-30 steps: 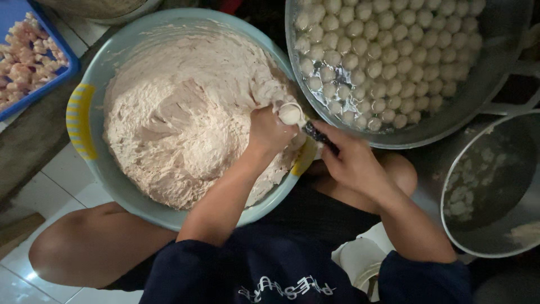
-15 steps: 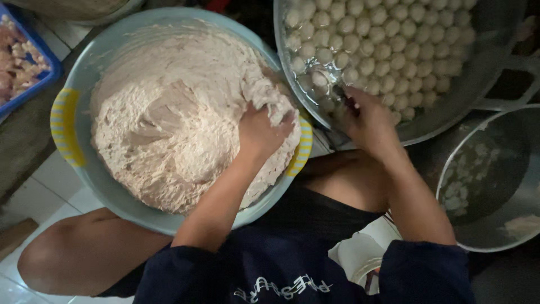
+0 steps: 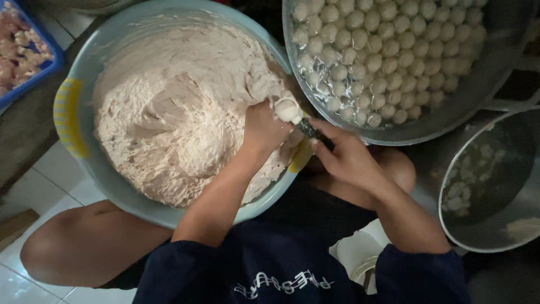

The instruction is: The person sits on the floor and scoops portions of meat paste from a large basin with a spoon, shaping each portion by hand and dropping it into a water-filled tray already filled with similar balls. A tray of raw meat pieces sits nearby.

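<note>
White floor tiles (image 3: pixel 50 180) show at lower left, under a pale blue basin (image 3: pixel 112 186) with yellow handles, heaped with pinkish-white paste (image 3: pixel 180 112). The person's left hand (image 3: pixel 264 129) rests on the paste near the basin's right rim, fingers closed around a squeeze of it, a rounded lump (image 3: pixel 287 108) bulging out at the top of the fist. The right hand (image 3: pixel 346 157) has its fingers closed on the dark handle of a spoon (image 3: pixel 308 128). The spoon's long axis runs diagonally, handle down-right in the hand, bowl end pointing up-left and touching the lump. Just beyond, a big metal pan (image 3: pixel 484 84) holds many pale balls (image 3: pixel 388 50) in water. A second metal pot (image 3: pixel 495 186) sits at right, a blue crate (image 3: pixel 34 76) at upper left.
</note>
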The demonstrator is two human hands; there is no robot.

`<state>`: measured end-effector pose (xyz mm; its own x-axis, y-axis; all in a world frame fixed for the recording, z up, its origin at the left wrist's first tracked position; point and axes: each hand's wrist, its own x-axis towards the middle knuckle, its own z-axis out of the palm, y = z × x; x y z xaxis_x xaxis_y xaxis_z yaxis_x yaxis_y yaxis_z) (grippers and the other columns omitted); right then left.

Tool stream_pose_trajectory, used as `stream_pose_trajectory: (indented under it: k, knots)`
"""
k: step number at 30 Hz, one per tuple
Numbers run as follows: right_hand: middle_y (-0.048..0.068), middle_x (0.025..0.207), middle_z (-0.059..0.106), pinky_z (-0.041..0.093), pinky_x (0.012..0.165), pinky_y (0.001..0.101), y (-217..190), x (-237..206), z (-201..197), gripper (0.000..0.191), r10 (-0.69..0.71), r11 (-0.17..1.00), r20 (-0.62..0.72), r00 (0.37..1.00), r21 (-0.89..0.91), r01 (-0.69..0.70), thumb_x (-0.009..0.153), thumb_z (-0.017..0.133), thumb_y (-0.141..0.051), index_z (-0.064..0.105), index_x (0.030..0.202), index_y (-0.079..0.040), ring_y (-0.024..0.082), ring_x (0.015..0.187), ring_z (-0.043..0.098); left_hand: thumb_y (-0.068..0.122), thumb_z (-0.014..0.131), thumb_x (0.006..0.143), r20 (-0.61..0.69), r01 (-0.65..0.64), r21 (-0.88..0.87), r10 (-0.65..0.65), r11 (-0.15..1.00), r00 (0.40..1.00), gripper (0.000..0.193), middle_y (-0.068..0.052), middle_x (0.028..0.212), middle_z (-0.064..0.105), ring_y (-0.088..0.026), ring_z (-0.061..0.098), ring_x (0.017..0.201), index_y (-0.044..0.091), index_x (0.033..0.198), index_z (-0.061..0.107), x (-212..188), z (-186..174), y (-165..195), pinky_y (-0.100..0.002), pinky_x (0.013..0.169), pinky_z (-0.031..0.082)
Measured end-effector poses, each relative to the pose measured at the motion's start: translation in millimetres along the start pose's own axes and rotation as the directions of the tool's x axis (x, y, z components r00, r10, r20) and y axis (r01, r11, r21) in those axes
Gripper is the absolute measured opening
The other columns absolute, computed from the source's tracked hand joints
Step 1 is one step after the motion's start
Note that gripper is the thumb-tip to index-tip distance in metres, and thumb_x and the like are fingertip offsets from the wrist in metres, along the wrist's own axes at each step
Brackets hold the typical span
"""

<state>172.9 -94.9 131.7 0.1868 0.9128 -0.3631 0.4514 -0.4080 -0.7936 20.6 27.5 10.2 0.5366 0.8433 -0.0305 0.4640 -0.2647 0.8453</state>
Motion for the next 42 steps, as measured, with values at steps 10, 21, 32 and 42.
stream_pose_trajectory:
  k: [10,21,32,42]
  knots:
    - [0.025,0.122,0.069,0.055,0.094,0.0441,14.7,13.2,-26.9,0.042,-0.265,0.946,-0.240,0.934,-0.255,0.202,0.093,0.067,-0.004,0.063,0.135,-0.004,0.040,0.112,0.069,0.043,0.082,0.076,0.078,-0.357,0.338,0.352,0.871,0.933,0.042,-0.023,0.113,0.070,-0.050,0.064,0.105,0.018,0.107,0.071,30.8,-50.7,-33.2,-0.054,0.095,0.053]
    - [0.025,0.110,0.072,0.053,0.085,0.0500,68.3,39.2,-44.9,0.035,-0.082,0.853,-0.368,0.926,-0.507,-0.126,0.093,0.068,-0.012,0.071,0.127,-0.007,0.044,0.101,0.068,0.032,0.072,0.092,0.020,-0.070,0.092,0.069,0.993,0.997,0.023,-0.021,0.093,0.072,-0.043,0.068,0.087,0.009,0.094,0.074,8.0,-18.4,-5.4,-0.052,0.079,0.055]
    - [0.015,0.093,0.074,0.056,0.070,0.0350,-0.9,3.8,-26.7,0.035,0.075,0.996,-0.115,0.990,-0.042,-0.081,0.097,0.065,-0.011,0.063,0.131,-0.005,0.022,0.078,0.069,0.022,0.075,0.089,-0.117,-0.189,-0.067,0.181,0.980,0.977,0.022,-0.014,0.093,0.072,-0.038,0.071,0.087,0.007,0.103,0.066,9.1,-10.8,9.5,-0.046,0.079,0.058]
    - [0.022,0.105,0.073,0.056,0.077,0.0413,42.5,26.0,-40.5,0.037,-0.072,0.962,-0.334,0.940,-0.271,-0.023,0.096,0.068,-0.007,0.065,0.132,-0.004,0.033,0.089,0.073,0.033,0.080,0.079,0.009,-0.190,0.292,0.196,0.937,0.981,0.029,-0.024,0.098,0.067,-0.042,0.066,0.078,0.009,0.092,0.072,-5.2,-21.3,13.1,-0.050,0.071,0.054]
